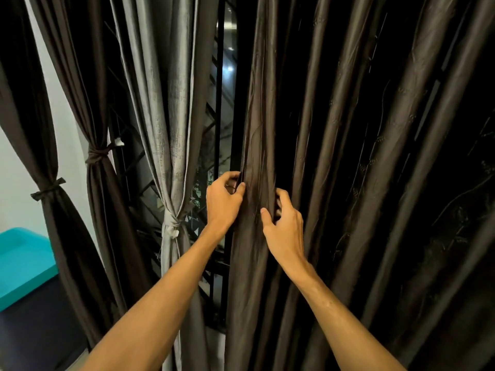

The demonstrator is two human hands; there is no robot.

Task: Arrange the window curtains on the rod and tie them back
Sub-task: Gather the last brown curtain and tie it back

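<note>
A wide dark brown curtain (348, 156) with a faint leaf pattern hangs loose over the right half of the view. My left hand (223, 200) pinches its left edge between thumb and fingers. My right hand (284, 226) grips a fold of the same curtain just to the right and a little lower. A grey curtain (171, 124) hangs at centre left, gathered by a knotted grey tie (172, 226). Two brown curtains (88, 108) further left are also tied back, one with a tie (97, 153), the other with a tie (48, 190). The rod is out of view.
Between the grey and the brown curtain, a dark window with a black metal grille (219, 108) shows lights outside. A white wall (18, 188) lies at the left. A teal object (24, 261) sits on a dark surface at the lower left.
</note>
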